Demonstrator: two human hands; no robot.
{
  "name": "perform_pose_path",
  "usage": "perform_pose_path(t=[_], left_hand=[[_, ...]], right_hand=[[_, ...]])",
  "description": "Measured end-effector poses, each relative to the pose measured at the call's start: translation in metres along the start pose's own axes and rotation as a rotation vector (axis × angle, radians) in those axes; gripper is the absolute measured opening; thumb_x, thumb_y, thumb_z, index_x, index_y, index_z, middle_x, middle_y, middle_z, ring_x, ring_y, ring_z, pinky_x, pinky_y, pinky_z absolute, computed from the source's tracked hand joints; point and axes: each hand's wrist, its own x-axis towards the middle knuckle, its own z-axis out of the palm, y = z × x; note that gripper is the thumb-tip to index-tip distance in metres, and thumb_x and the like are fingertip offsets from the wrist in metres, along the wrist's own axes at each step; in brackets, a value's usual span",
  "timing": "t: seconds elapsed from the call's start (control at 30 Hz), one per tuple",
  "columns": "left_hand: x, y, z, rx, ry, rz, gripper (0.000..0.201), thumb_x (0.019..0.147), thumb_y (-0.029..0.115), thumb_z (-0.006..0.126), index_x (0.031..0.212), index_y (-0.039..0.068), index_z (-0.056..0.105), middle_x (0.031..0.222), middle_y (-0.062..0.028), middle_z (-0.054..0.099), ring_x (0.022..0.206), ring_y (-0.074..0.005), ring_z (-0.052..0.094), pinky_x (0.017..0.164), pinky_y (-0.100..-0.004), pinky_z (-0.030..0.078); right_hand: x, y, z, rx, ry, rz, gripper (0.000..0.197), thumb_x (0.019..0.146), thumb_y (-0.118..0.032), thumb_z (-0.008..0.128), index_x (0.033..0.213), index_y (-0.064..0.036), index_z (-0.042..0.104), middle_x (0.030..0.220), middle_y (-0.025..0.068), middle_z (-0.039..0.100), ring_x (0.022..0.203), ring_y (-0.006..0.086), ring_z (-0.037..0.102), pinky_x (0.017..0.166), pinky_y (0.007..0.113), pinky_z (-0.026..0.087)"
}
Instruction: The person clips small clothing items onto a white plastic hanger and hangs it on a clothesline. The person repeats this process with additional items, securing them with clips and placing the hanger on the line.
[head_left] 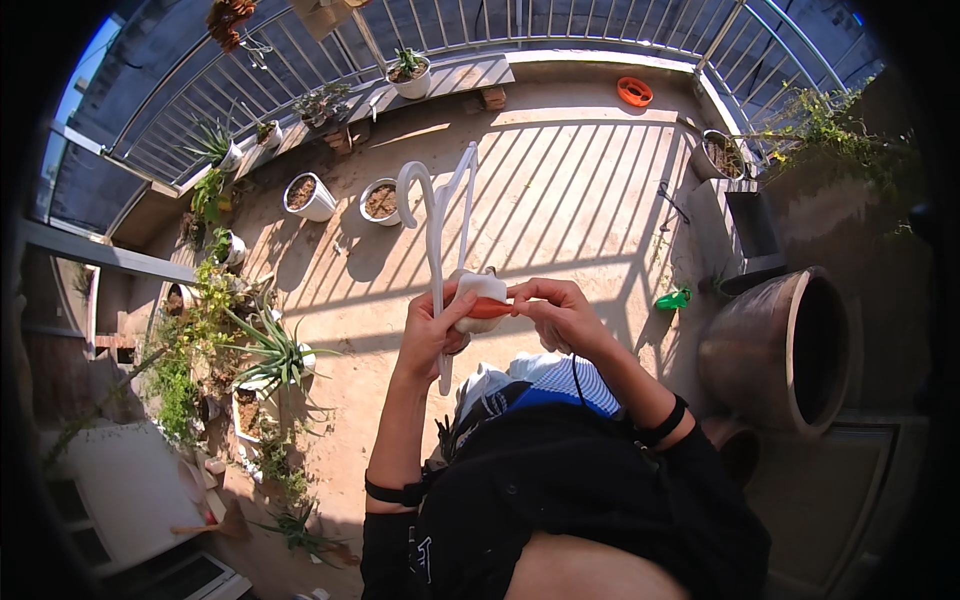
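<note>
sunlit balcony floor [560,190], potted plants [310,196] along railing | left hand [432,335] grips white hanger [437,215] and white cloth [480,298] | right hand [558,312] pinches orange peg [490,308] at cloth, chest-high

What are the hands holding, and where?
Left hand grips a white hanger low on its frame; right hand pinches an orange-red piece against it.

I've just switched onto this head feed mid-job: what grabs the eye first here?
Dead centre, the left hand and right hand meet around a small white object with an orange-red piece, and a white plastic clothes hanger rises from the left hand's grip. To the right stands a large brown round clay pot. White plant pots and leafy greenery line the left side of the sunlit terrace floor, striped with railing shadows.
</note>
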Motion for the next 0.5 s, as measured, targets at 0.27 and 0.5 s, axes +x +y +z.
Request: perform_pose_path(t=[0.27, 0.5], left_hand=[[-0.001, -0.003, -0.005, 0.255, -0.106, -0.075, 0.031, 0.093, 0.014, 0.066, 0.116, -0.006, 0.064, 0.097, -0.0143, 0.072, 0.079, -0.0137, 0.068, 0.064, -0.0232, 0.055], [-0.001, -0.006, -0.007, 0.167, -0.090, -0.051, 0.039, 0.092, 0.018, 0.069, 0.120, -0.007, 0.062, 0.088, -0.0100, 0.071, 0.064, -0.0079, 0.062, 0.048, -0.0182, 0.043]], right_hand=[[0.029, 0.003, 0.010, 0.397, 0.169, 0.106, 0.022, 0.094, -0.027, 0.065, 0.100, -0.0062, 0.061, 0.084, 0.0044, 0.064, 0.045, 0.0039, 0.042, 0.035, 0.020, 0.027], [0.033, -0.012, -0.008, 0.614, 0.240, -0.029, 0.011, 0.098, -0.019, 0.059, 0.098, -0.0087, 0.055, 0.075, 0.0019, 0.059, 0.039, 0.0046, 0.035, 0.029, 0.021, 0.024]])
